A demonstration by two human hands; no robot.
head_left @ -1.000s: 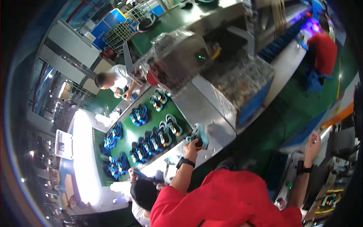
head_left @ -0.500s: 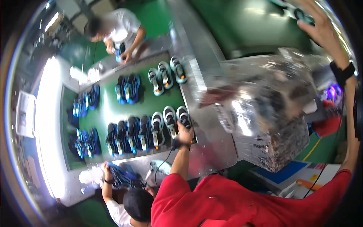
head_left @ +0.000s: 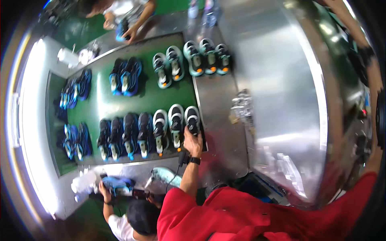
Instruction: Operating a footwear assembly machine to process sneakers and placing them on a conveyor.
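Observation:
My left hand [head_left: 194, 143] is closed around the heel of a black-and-white sneaker [head_left: 192, 120], last in the near row on the green belt [head_left: 100, 108]. Left of it are two more black-and-white sneakers [head_left: 176, 122], then several black-and-blue sneakers [head_left: 130, 134]. Across the belt, several sneakers with pale teal soles [head_left: 194, 58] stand in a row, some on the metal edge. My right hand [head_left: 349, 20] is far off at the upper right rim, blurred and partly cut off; its fingers cannot be made out.
One person [head_left: 130, 16] across the belt holds a blue shoe; another [head_left: 140, 217], at near left, handles blue shoes. A teal shoe [head_left: 167, 175] lies on the near ledge. Crumpled clear plastic [head_left: 242, 104] lies by a large metal surface [head_left: 277, 80]. Bottles [head_left: 210, 14] stand at the back.
My view has shifted. Two more teal-soled sneakers show at the right of the far row. The plastic-wrapped box no longer shows. My left hand stays at the end sneaker; my right has moved toward the rim.

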